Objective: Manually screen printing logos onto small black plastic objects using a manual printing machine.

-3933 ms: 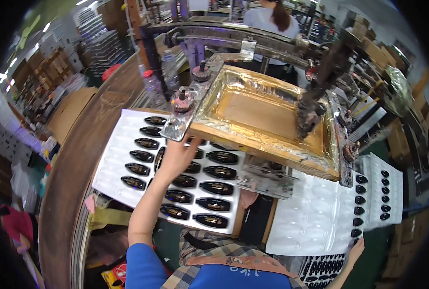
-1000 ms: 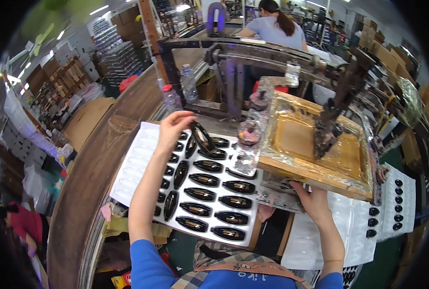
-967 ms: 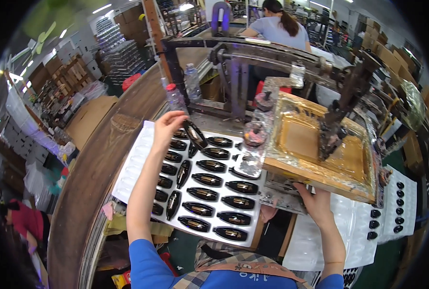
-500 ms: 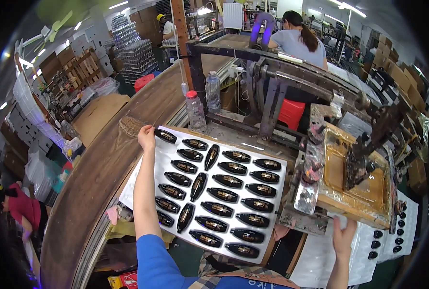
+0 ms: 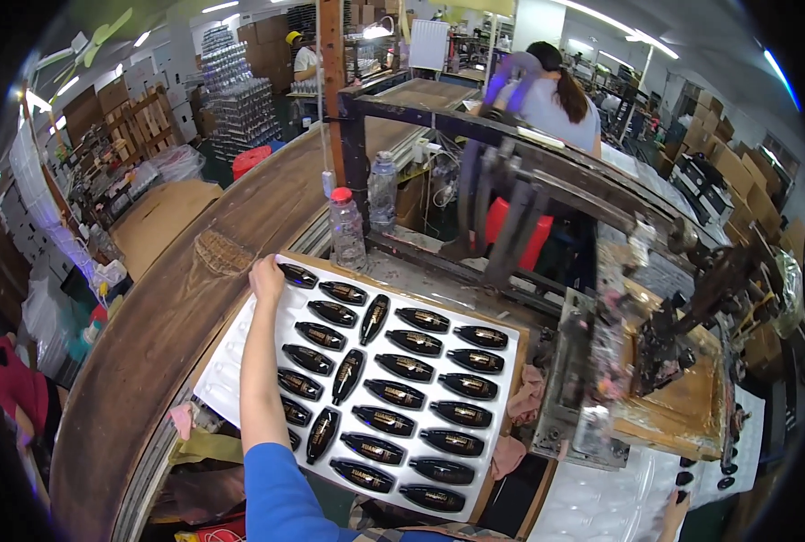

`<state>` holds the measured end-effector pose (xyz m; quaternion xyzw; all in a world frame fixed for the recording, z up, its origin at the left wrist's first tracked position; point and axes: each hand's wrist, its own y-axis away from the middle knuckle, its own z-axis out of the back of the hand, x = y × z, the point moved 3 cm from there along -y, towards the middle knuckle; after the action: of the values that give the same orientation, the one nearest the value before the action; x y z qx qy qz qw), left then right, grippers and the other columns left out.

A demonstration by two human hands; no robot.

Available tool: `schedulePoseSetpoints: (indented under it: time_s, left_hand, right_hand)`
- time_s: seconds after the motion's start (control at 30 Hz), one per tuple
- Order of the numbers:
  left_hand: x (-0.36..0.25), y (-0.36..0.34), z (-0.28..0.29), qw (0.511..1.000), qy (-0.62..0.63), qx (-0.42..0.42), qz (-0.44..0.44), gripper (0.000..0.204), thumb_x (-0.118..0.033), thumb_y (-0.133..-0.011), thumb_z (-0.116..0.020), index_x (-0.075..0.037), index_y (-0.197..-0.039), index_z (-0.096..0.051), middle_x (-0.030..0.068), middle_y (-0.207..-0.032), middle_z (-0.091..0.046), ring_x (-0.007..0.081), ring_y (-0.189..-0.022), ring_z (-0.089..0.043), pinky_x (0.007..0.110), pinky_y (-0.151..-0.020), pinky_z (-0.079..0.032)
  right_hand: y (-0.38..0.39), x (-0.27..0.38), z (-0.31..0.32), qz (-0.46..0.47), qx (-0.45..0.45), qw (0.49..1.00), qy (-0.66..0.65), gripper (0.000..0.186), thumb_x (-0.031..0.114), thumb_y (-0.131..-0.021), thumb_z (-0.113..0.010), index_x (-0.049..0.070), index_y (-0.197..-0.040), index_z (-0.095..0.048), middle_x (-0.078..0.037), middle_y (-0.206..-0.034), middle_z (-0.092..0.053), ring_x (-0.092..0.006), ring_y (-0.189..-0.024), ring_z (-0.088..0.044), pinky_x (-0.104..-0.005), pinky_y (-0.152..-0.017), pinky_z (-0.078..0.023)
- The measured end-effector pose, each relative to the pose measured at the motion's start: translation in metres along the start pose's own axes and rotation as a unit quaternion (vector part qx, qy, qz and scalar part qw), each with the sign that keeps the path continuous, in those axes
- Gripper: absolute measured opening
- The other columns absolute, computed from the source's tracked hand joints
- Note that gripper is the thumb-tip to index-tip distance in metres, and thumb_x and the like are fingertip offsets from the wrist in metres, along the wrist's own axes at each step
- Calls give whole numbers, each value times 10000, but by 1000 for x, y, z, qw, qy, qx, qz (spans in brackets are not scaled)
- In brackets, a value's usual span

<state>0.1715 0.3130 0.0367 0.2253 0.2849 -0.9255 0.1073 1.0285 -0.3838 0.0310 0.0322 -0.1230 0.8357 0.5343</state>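
Rows of glossy black tapered bottles with gold print lie in a white moulded tray (image 5: 380, 346) in front of me. At its far left corner my left hand (image 5: 267, 278) is closed, its fingertips at the end of a black bottle (image 5: 298, 275) lying there. Low at the right edge, my right hand (image 5: 673, 518) reaches over a second white tray (image 5: 592, 495). Its fingertips close at a small black piece (image 5: 683, 496), partly hidden by the hand. More black pieces (image 5: 726, 483) stand in a line beside it.
A stained printing machine (image 5: 592, 361) with a wooden-framed screen (image 5: 669, 425) stands between the trays. Pink rags (image 5: 509, 456) lie beside the tray. Left of it curves a brown worktop (image 5: 140, 352). A red-capped jar (image 5: 346, 230) stands behind. Farther off, a person (image 5: 556, 99) sits.
My right hand has moved from beside the screen frame down and right to the black pieces. My left hand stays at the tray corner. The whole view has shifted slightly.
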Motion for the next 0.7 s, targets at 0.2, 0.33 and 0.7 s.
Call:
schedulePoseSetpoints:
  time_s: [0.2,0.33,0.7]
  left_hand:
    - [-37,9,16,995,43,-44,-75,272,-71,-811,-426,-20,-1048,-550,222,-992,-564,359,-943,-532,411,-812,-421]
    - [-178,73,40,915,321,106,-219,241,-106,-841,-482,0,-1052,-533,170,-978,-586,292,-941,-554,336,-774,-441]
    - [-346,216,12,351,783,509,67,337,-209,-862,-445,-15,-1136,-476,86,-1049,-543,148,-892,-538,276,-785,-447]
  right_hand:
    - [-2,7,11,23,3,1000,-7,567,359,-814,-524,-68,-1167,-404,-284,-1149,-421,-405,-1058,-413,-392,-910,-335]
    - [2,6,27,24,-19,999,-20,469,320,-865,-439,-41,-1164,-425,-276,-1167,-404,-390,-1058,-417,-390,-902,-340]
    - [84,233,101,169,54,839,-514,430,-2,-769,-543,19,-1190,-456,-91,-1232,-452,-134,-846,-567,-222,-665,-477]
